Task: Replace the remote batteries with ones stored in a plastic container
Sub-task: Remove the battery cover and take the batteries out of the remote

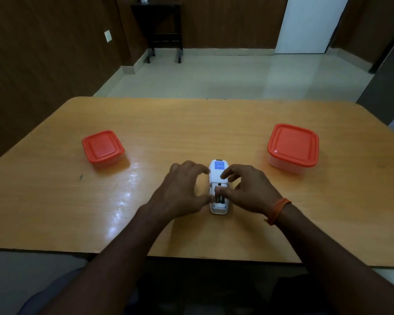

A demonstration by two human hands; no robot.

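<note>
While a white plastic remote (218, 169) lies face down mid-table, battery bay open, the left hand (182, 192) steadies its edge, fingers spread; the right hand (248, 189) pinches a dark battery (219, 198). Two lidded clear containers with orange lids (103, 145) (293, 145) flank it, contents unseen.

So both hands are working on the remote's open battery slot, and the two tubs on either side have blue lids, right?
Not quite. The head view shows both tubs, the left tub and the right tub, with red lids, not blue. The rest holds: the left hand and right hand are at the remote, whose battery slot is open.
</note>
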